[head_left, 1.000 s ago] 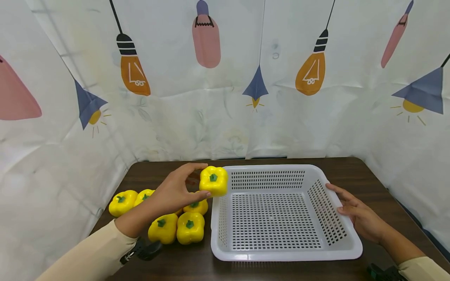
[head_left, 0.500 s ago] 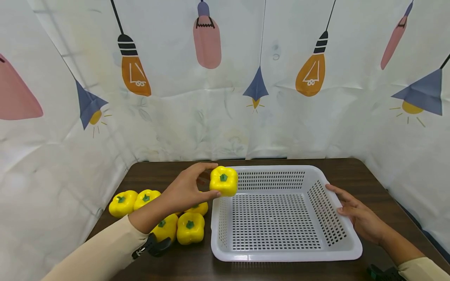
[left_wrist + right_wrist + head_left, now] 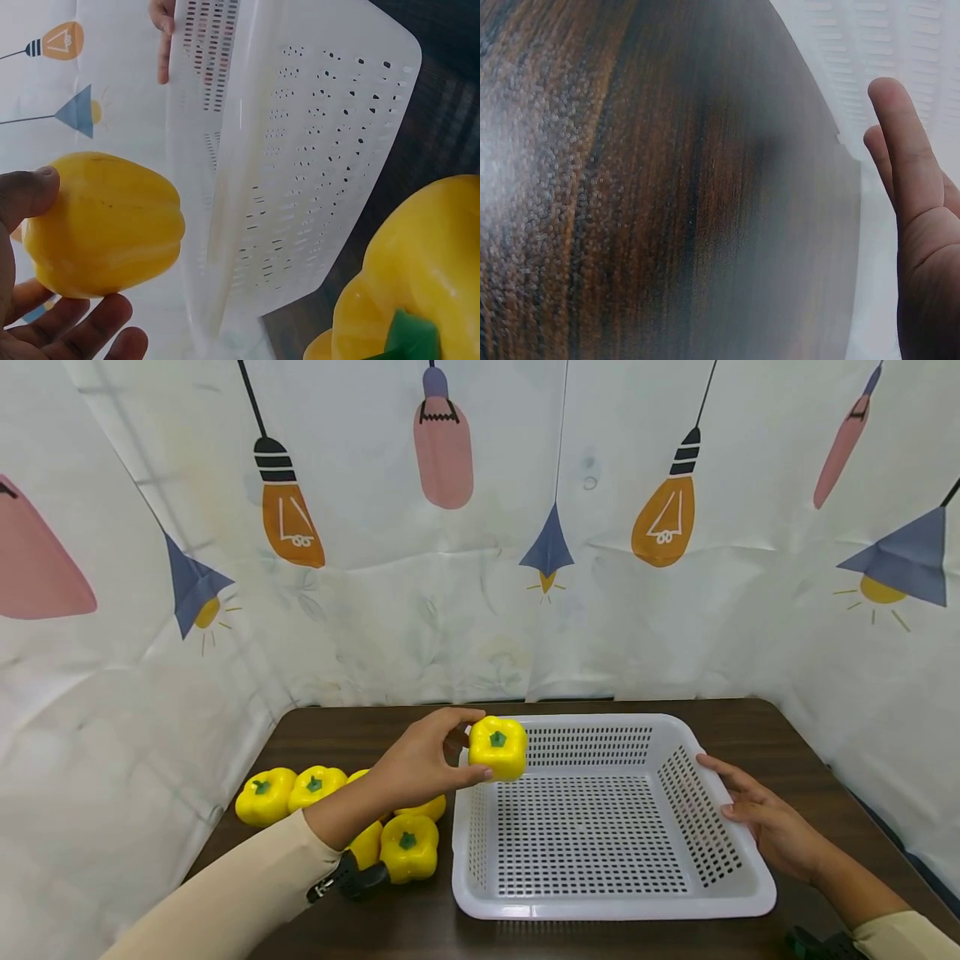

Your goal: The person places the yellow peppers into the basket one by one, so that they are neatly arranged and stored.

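A yellow bell pepper point(image 3: 498, 750) with a green stem is pinched between the thumb and fingers of my left hand point(image 3: 429, 762), above the left rim of a white perforated plastic basket point(image 3: 611, 911). In the left wrist view the held pepper point(image 3: 105, 225) appears beside the basket's side wall point(image 3: 315, 150). My right hand point(image 3: 776, 822) rests at the basket's right rim, its thumb and index finger touching the edge. Seen from the right wrist, the fingers point(image 3: 911, 165) of that hand lie straight against the basket.
Several more yellow bell peppers point(image 3: 408, 849) lie on the dark wooden table point(image 3: 360, 727) left of the basket, partly hidden by my left forearm. A white curtain point(image 3: 420, 610) printed with bulbs and lamps hangs behind the table and along both sides.
My left hand has carried the pepper to the right, from beside the basket to over its left rim. The right hand and the basket stay in place.
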{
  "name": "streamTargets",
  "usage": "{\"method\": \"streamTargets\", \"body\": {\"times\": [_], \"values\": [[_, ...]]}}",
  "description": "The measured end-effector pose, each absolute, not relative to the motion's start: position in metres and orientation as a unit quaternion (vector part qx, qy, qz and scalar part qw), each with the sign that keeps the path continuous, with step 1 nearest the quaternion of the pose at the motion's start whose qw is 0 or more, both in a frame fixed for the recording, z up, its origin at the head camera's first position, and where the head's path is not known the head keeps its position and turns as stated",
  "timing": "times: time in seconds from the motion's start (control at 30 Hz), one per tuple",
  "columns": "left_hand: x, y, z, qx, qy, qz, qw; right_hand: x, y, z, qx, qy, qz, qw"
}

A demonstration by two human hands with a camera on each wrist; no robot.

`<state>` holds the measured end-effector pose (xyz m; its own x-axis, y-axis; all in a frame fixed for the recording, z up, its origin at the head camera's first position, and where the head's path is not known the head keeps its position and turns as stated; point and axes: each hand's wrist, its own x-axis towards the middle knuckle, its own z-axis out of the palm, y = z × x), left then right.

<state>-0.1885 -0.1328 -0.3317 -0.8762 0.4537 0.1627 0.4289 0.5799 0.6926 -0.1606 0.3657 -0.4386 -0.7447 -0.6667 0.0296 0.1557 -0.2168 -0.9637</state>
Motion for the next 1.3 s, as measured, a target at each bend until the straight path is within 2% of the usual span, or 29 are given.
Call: {"method": "streamTargets", "body": {"times": [0.4, 0.77, 1.3], "values": [[-0.195, -0.123, -0.331, 0.244, 0.899, 0.363, 0.002, -0.162, 0.366, -0.436, -0.240, 0.552, -0.747, 0.283], [-0.198, -0.109, -0.330, 0.240, 0.894, 0.378, 0.022, -0.162, 0.366, -0.436, -0.236, 0.559, -0.744, 0.280], [-0.205, -0.085, -0.329, 0.273, 0.881, 0.387, 0.022, -0.162, 0.369, -0.438, -0.230, 0.564, -0.739, 0.289]]}}
